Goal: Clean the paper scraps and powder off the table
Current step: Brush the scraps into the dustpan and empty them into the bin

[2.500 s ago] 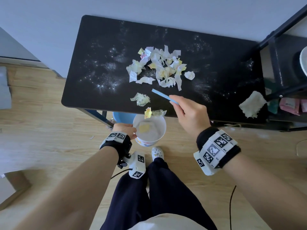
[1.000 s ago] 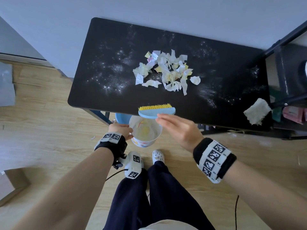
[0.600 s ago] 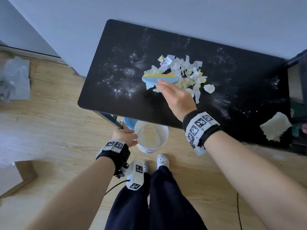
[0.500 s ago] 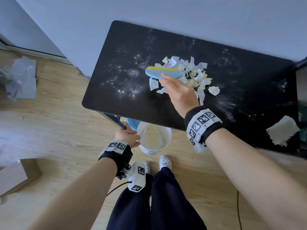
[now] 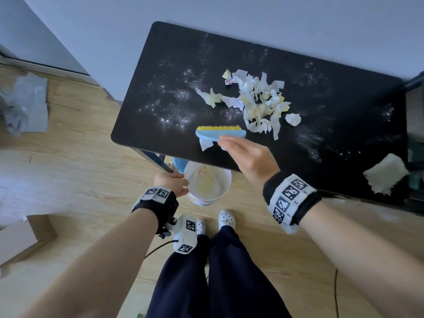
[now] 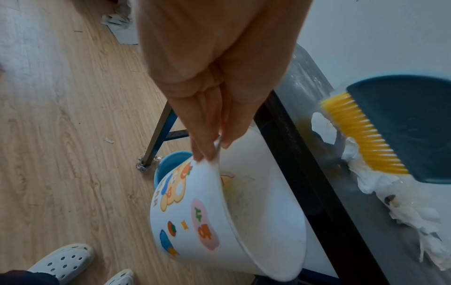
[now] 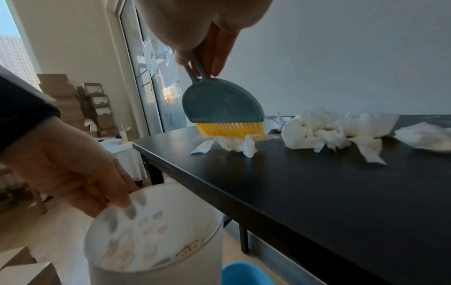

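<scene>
My right hand grips the thin handle of a blue brush with yellow bristles. The bristles press on a few white paper scraps near the front edge of the black table. A larger pile of white and yellow paper scraps lies behind it. White powder is spread across the tabletop. My left hand pinches the rim of a white bucket with cartoon prints, held just below the table's front edge.
A crumpled cloth lies at the table's right front corner beside a dark rack. A blue bin stands on the wooden floor under the table. A cardboard box and grey plastic are on the floor at left.
The brush has swept from the left side of the scrap pile toward the table's front edge, dragging a few scraps with it. My left hand keeps the bucket under that edge.
</scene>
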The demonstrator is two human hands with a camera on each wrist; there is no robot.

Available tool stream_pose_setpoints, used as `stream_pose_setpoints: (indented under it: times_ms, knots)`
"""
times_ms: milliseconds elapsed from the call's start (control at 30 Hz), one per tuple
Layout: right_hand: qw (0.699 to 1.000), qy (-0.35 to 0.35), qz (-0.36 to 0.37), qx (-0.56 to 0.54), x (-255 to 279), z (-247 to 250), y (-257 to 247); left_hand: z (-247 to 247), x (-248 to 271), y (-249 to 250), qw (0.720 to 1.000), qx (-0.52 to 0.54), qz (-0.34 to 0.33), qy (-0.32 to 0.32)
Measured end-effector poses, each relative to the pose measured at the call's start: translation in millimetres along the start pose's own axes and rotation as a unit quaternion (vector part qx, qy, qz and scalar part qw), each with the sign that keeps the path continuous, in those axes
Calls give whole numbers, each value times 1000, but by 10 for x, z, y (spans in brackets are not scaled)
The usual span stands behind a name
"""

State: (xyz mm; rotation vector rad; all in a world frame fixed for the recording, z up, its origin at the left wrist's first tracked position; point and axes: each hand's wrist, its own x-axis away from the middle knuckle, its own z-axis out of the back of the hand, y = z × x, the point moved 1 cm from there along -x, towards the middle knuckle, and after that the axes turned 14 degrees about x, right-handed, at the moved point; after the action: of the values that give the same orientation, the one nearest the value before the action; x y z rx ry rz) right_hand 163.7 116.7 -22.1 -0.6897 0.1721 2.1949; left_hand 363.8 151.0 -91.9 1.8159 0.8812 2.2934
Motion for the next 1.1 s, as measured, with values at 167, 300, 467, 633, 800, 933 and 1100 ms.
stream_pose_setpoints:
  times_ms: [167, 300, 467, 633, 800, 933, 1100]
  knots:
    - [995, 64, -75, 20, 21, 248, 150, -27, 8, -3, 1000, -2, -1, 3]
    - [996, 28, -78, 34, 73, 179, 180, -52, 39, -17, 1000, -6, -1, 0]
    - [999, 4, -49, 21, 183, 108, -7, -51, 16, -43, 1000, -7, -6, 4]
    - [996, 28, -82, 17, 195, 220, -92, -31, 5, -54, 1000, -12, -3, 1]
    - [991, 19, -121, 46, 221, 371, 13, -49, 15, -77, 1000, -2, -4, -7]
    - [994, -8, -90, 57, 316, 330, -93, -36, 70, -65, 1000, -1, -7, -12]
    - [998, 3, -57, 38, 301, 287, -341, 65, 66, -53, 1000, 8, -9, -7]
